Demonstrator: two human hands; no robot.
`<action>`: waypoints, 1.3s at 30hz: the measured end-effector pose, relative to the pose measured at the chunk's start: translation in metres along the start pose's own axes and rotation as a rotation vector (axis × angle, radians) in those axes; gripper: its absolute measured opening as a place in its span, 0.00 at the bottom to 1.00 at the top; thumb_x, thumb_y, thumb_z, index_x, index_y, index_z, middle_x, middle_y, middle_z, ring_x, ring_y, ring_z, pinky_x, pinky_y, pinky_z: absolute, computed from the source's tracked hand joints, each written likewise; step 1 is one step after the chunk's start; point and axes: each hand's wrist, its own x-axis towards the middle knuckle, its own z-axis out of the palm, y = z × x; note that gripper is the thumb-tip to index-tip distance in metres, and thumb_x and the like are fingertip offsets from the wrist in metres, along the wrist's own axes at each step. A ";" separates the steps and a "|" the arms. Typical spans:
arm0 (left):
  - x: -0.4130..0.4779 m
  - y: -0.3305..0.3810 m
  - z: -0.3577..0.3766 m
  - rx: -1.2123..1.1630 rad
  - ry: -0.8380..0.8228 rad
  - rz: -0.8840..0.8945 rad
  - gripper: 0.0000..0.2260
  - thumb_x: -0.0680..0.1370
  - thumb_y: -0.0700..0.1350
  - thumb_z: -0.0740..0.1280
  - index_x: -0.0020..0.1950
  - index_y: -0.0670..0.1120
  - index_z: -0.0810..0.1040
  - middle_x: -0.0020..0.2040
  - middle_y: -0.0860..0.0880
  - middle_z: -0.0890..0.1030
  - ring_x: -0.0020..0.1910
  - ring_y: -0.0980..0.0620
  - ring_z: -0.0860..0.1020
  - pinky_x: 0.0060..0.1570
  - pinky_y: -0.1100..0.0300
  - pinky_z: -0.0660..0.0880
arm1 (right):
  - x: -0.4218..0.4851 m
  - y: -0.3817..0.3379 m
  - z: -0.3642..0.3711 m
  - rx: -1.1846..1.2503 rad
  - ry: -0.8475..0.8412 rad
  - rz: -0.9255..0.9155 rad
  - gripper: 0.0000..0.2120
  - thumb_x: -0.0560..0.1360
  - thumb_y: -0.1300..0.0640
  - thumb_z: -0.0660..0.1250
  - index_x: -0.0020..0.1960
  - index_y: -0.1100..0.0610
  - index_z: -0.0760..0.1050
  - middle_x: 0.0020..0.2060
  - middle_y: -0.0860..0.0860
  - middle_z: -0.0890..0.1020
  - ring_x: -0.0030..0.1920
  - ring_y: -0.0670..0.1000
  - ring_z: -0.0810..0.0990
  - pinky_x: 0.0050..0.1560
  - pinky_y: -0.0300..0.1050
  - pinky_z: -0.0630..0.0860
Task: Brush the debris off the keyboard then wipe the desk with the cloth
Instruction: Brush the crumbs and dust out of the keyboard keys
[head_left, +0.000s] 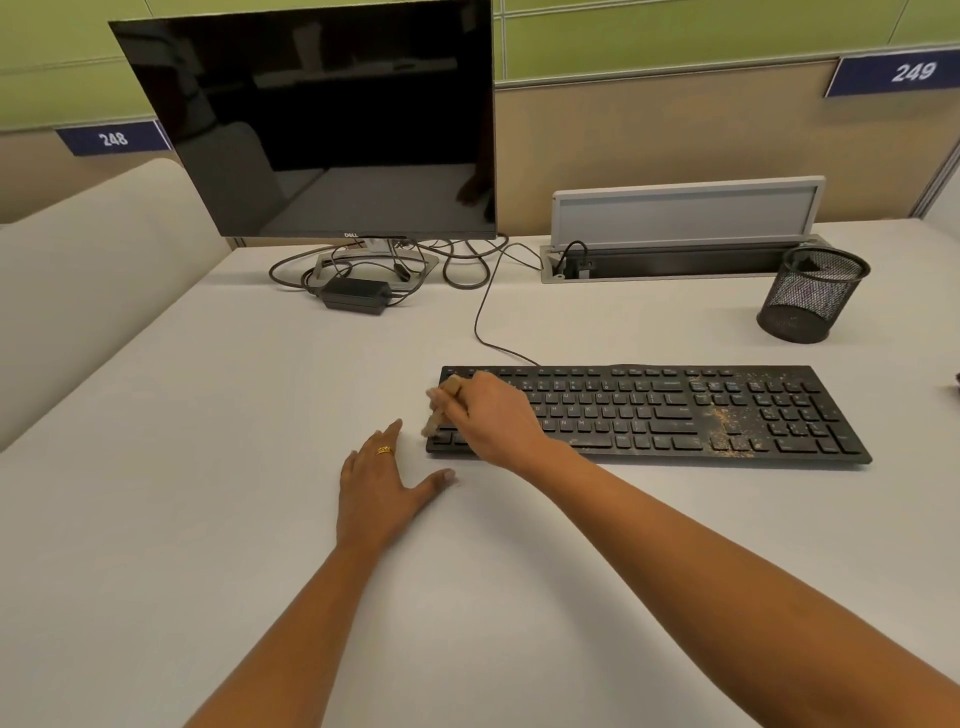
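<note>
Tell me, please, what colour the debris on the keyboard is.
Sandy brown debris on the flat black keyboard, clearest in the head view.

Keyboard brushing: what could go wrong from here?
1. The right hand holds the brush at the left end of the keyboard; the debris lies thickest toward its right end and might be missed.
2. The left hand rests flat on the desk, not on the keyboard, so strokes may slide it.
3. Brushing could push debris down between the keys.
</note>
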 end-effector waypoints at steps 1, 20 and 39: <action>0.000 0.000 -0.001 -0.035 0.008 -0.004 0.42 0.69 0.64 0.69 0.75 0.45 0.62 0.72 0.49 0.68 0.72 0.50 0.64 0.73 0.51 0.56 | 0.000 0.000 0.000 -0.029 -0.012 0.000 0.21 0.82 0.48 0.51 0.47 0.56 0.79 0.30 0.41 0.70 0.44 0.47 0.72 0.42 0.44 0.66; 0.002 -0.002 -0.002 -0.133 0.055 -0.015 0.38 0.70 0.59 0.72 0.74 0.45 0.64 0.67 0.50 0.75 0.68 0.50 0.70 0.71 0.50 0.60 | -0.003 0.009 -0.005 -0.126 0.072 0.028 0.23 0.82 0.48 0.49 0.47 0.60 0.78 0.33 0.49 0.72 0.48 0.53 0.75 0.39 0.45 0.66; 0.001 -0.001 -0.003 -0.107 0.047 -0.014 0.37 0.71 0.59 0.72 0.74 0.46 0.63 0.67 0.50 0.74 0.69 0.50 0.69 0.72 0.52 0.58 | -0.010 0.018 -0.010 -0.107 0.071 0.080 0.24 0.82 0.48 0.48 0.45 0.60 0.78 0.32 0.48 0.72 0.44 0.49 0.69 0.41 0.45 0.66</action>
